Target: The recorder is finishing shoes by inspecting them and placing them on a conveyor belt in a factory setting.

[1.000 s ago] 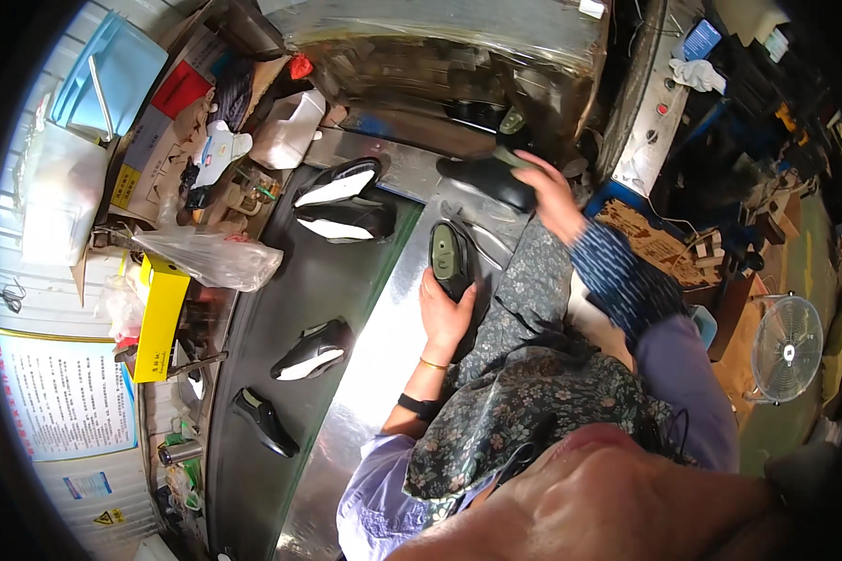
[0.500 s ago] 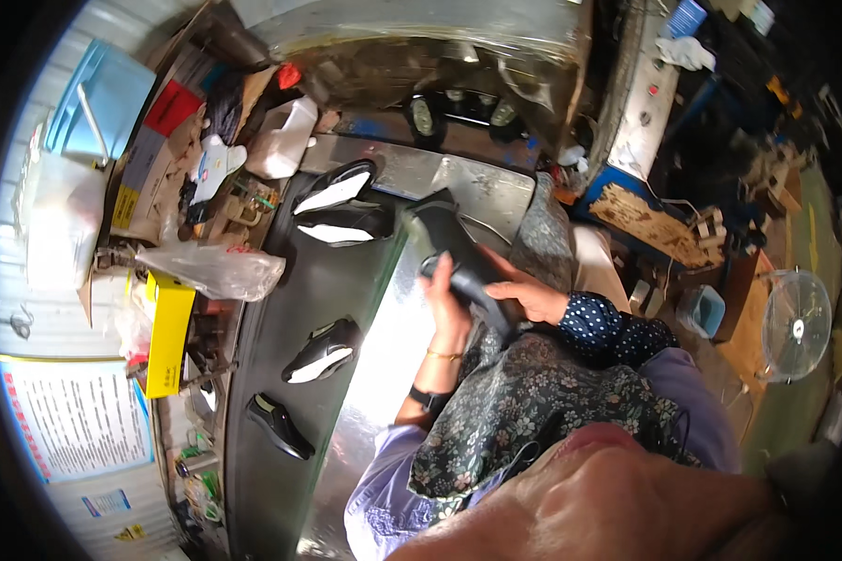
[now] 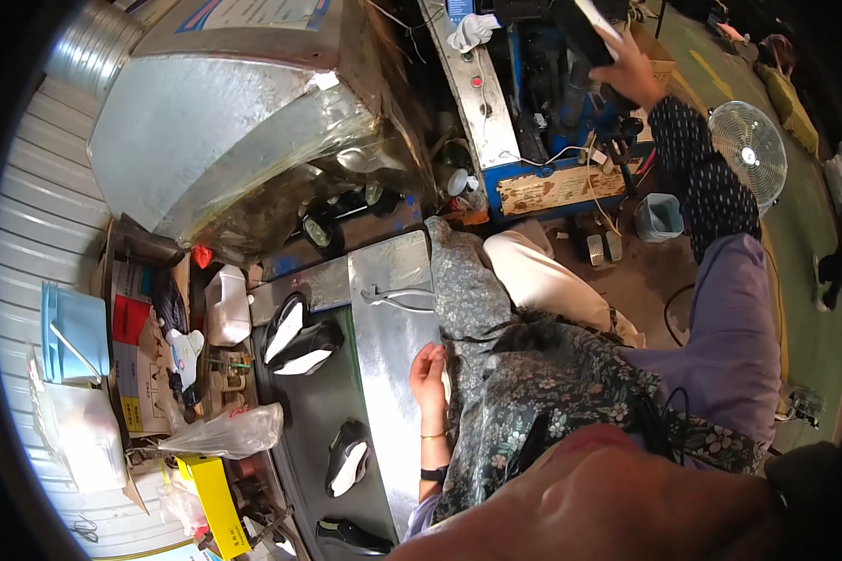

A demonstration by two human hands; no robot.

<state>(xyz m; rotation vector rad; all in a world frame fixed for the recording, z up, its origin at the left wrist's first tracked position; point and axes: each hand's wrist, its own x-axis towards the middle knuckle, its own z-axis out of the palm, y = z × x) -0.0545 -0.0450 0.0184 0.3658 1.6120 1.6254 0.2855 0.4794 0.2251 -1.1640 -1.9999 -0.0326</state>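
My right hand (image 3: 632, 73) is stretched out to the far right, over a blue machine. Its fingers are closed on a black shoe (image 3: 578, 39) with a pale strip along it; part of the shoe blends into the dark machine behind. My left hand (image 3: 428, 376) is over the edge of the metal table (image 3: 390, 374), holding nothing, its fingers loosely bent and partly apart. Metal pliers (image 3: 400, 297) lie on the table beyond it. To the left, on a dark belt (image 3: 299, 404), are several black shoes (image 3: 349, 458) with white undersides.
A metal hood (image 3: 187, 122) with hanging plastic film covers more shoes at the back. Left of the belt stand a white jug (image 3: 227, 307), a yellow box (image 3: 213, 505) and a blue bucket (image 3: 73, 332). A fan (image 3: 747, 155) and a grey bin (image 3: 660, 218) are at the right.
My view has turned right. The shoe has gone from both hands to the right hand alone, which has swung far out to the right. My left hand has let go of it.
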